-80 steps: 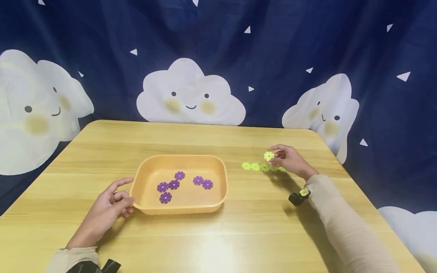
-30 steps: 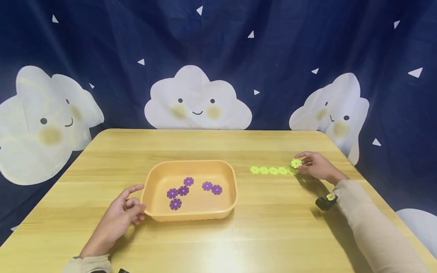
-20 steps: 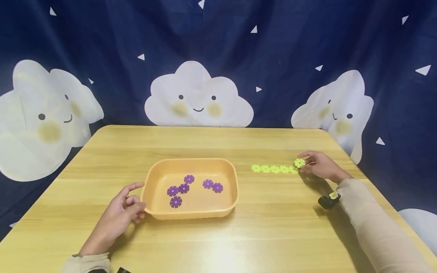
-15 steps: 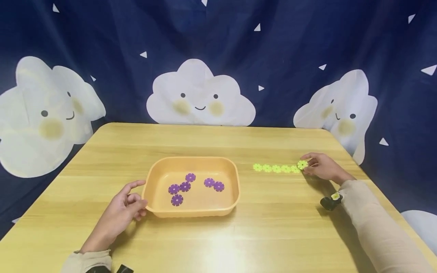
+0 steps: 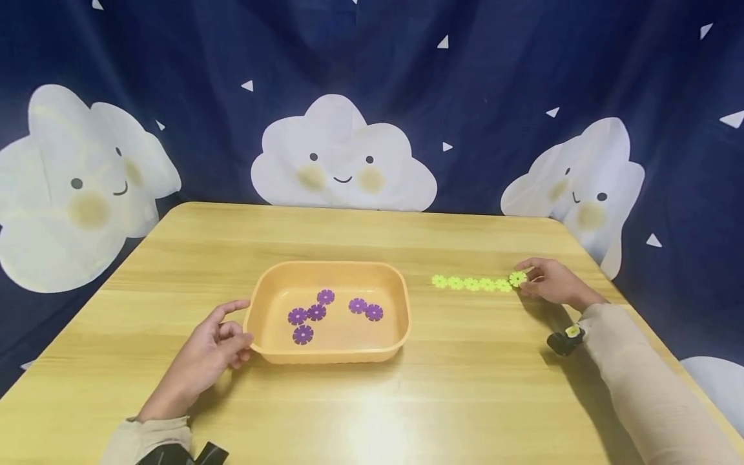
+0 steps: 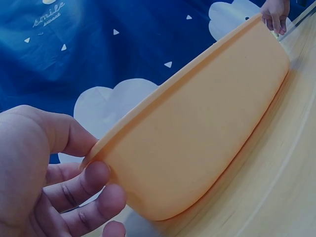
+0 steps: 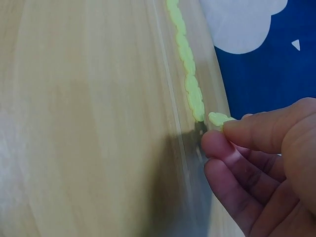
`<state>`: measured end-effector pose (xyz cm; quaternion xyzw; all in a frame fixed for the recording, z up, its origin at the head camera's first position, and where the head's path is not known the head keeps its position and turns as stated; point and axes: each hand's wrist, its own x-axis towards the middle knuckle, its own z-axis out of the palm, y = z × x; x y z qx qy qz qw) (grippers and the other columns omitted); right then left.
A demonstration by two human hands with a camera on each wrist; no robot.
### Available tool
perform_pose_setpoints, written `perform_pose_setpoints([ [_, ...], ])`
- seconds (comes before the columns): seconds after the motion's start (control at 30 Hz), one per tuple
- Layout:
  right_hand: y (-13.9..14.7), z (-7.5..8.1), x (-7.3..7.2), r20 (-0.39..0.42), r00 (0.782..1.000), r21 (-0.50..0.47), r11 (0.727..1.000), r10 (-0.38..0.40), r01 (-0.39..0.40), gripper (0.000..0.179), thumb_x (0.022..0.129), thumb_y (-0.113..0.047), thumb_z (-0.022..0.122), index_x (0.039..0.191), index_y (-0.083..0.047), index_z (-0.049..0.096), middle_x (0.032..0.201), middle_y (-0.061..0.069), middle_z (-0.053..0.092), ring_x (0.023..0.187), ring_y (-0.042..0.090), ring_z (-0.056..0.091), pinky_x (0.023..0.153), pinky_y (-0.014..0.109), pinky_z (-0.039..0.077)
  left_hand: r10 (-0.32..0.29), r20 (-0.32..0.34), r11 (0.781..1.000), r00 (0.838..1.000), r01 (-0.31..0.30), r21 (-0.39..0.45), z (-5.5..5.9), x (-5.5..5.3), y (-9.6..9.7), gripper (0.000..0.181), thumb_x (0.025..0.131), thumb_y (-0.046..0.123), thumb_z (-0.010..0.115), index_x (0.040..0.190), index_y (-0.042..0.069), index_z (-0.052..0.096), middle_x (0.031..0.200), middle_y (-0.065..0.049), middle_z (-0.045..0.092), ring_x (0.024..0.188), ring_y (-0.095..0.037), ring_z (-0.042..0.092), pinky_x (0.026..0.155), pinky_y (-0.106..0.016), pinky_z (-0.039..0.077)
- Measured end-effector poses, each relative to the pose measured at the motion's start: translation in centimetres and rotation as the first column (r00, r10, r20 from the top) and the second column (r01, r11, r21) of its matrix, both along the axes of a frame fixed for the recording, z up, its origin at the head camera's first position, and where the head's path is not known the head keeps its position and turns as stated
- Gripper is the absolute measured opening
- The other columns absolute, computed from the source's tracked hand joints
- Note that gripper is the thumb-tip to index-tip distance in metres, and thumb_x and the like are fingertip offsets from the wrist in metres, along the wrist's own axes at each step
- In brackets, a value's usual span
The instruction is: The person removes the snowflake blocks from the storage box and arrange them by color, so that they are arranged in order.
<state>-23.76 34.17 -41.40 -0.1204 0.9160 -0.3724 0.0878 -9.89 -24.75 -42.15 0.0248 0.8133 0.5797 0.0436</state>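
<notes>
My left hand [image 5: 200,355] holds the left rim of a shallow orange plastic basin [image 5: 331,356], thumb and fingers at its near-left edge. In the left wrist view the fingertips lie against the basin's outer wall [image 6: 197,113]. Several purple notched snowflake discs [image 5: 316,312] lie inside it. My right hand [image 5: 549,281] pinches a yellow-green snowflake disc [image 5: 517,279] between thumb and fingers. That disc is at the right end of a straight row of several matching discs [image 5: 471,284]. The right wrist view has the held disc [image 7: 219,118] tilted, a small gap from the row's last one.
The basin and the row share a light wooden table [image 5: 325,413], the row right of the basin. Behind the table's far edge hangs a dark blue curtain [image 5: 476,77] with smiling white clouds [image 5: 343,161].
My right hand has carried its disc rightward from above the row's middle to the row's right end, and lower. My left hand stays on the basin's rim. The head view has shifted slightly.
</notes>
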Motion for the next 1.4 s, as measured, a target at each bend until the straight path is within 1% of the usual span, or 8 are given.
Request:
perform_pose_setpoints([
  [0.2, 0.2, -0.1, 0.2, -0.014, 1.0, 0.078, 0.997, -0.006, 0.007, 0.041, 0.087, 0.003, 0.065, 0.124, 0.014, 0.051, 0.095, 0.02, 0.063, 0.08, 0.023, 0.064, 0.063, 0.028, 0.056, -0.005, 0.001, 1.0, 1.0, 0.005, 0.013, 0.1, -0.1, 0.2, 0.06, 0.094, 0.003, 0.058, 0.146, 0.005, 0.029, 0.086, -0.014, 0.059, 0.072, -0.021, 0.059, 0.062, -0.03, 0.053],
  [0.4, 0.6, -0.6, 0.1, -0.063, 0.998, 0.159, 0.987, 0.015, -0.005, 0.039, 0.086, -0.002, 0.067, 0.121, 0.01, 0.056, 0.097, 0.023, 0.064, 0.087, 0.032, 0.064, 0.065, 0.031, 0.055, 0.002, -0.004, 1.0, 1.0, -0.002, 0.007, 0.0, 0.0, 0.3, 0.059, 0.094, 0.003, 0.058, 0.146, 0.005, 0.03, 0.085, -0.015, 0.058, 0.07, -0.022, 0.058, 0.061, -0.029, 0.052],
  [0.57, 0.8, -0.4, -0.1, -0.06, 0.997, 0.208, 0.978, 0.038, -0.024, 0.037, 0.087, -0.005, 0.068, 0.12, 0.009, 0.057, 0.088, 0.016, 0.068, 0.076, 0.027, 0.066, 0.061, 0.031, 0.053, 0.011, -0.011, 1.0, 1.0, -0.011, -0.001, 0.1, 0.1, 0.4, 0.058, 0.094, 0.002, 0.057, 0.145, 0.004, 0.031, 0.084, -0.014, 0.058, 0.07, -0.022, 0.058, 0.06, -0.029, 0.052],
  [0.67, 0.8, -0.2, -0.2, -0.016, 0.999, 0.194, 0.98, 0.035, -0.031, 0.037, 0.088, -0.005, 0.067, 0.121, 0.009, 0.056, 0.082, 0.01, 0.068, 0.067, 0.02, 0.064, 0.059, 0.029, 0.051, 0.014, -0.014, 1.0, 1.0, -0.014, -0.007, 0.2, 0.1, 0.3, 0.058, 0.093, 0.002, 0.057, 0.145, 0.003, 0.031, 0.084, -0.013, 0.058, 0.07, -0.022, 0.058, 0.06, -0.029, 0.052],
  [0.9, 0.9, 0.2, -0.1, 0.048, 0.998, 0.203, 0.978, 0.043, -0.052, 0.037, 0.089, -0.006, 0.065, 0.121, 0.011, 0.054, 0.073, 0.005, 0.066, 0.064, 0.018, 0.062, 0.056, 0.028, 0.048, 0.012, -0.004, 1.0, 1.0, -0.012, 0.002, 0.1, 0.2, 0.5, 0.058, 0.093, 0.001, 0.058, 0.144, 0.003, 0.032, 0.084, -0.014, 0.058, 0.07, -0.023, 0.058, 0.06, -0.029, 0.052],
  [1.03, 0.7, 0.5, -0.3, 0.013, 0.999, 0.22, 0.974, 0.047, -0.049, 0.039, 0.09, -0.007, 0.066, 0.122, 0.011, 0.054, 0.073, 0.005, 0.066, 0.062, 0.018, 0.062, 0.054, 0.028, 0.05, 0.017, -0.003, 1.0, 1.0, -0.017, -0.004, 0.1, 0.1, 0.5, 0.058, 0.093, 0.002, 0.058, 0.145, 0.004, 0.031, 0.084, -0.013, 0.058, 0.07, -0.024, 0.059, 0.061, -0.03, 0.052],
  [1.2, 0.0, 1.2, -0.8, -0.046, 0.997, 0.22, 0.974, 0.058, -0.047, 0.036, 0.091, -0.007, 0.064, 0.122, 0.011, 0.055, 0.082, 0.01, 0.068, 0.064, 0.019, 0.064, 0.054, 0.029, 0.052, 0.023, -0.009, 1.0, 1.0, -0.023, -0.009, 0.2, 0.0, 0.4, 0.058, 0.093, 0.003, 0.058, 0.145, 0.005, 0.032, 0.084, -0.013, 0.058, 0.07, -0.023, 0.058, 0.061, -0.029, 0.052],
  [1.4, -2.0, 2.3, -1.1, -0.071, 0.991, 0.186, 0.978, 0.112, -0.097, 0.034, 0.093, -0.006, 0.063, 0.123, 0.009, 0.055, 0.086, 0.013, 0.069, 0.068, 0.024, 0.066, 0.06, 0.033, 0.055, 0.027, -0.023, 0.999, 0.999, -0.028, -0.026, 0.3, 0.1, 0.2, 0.057, 0.093, 0.002, 0.058, 0.144, 0.004, 0.032, 0.085, -0.013, 0.059, 0.07, -0.023, 0.059, 0.061, -0.03, 0.052],
])
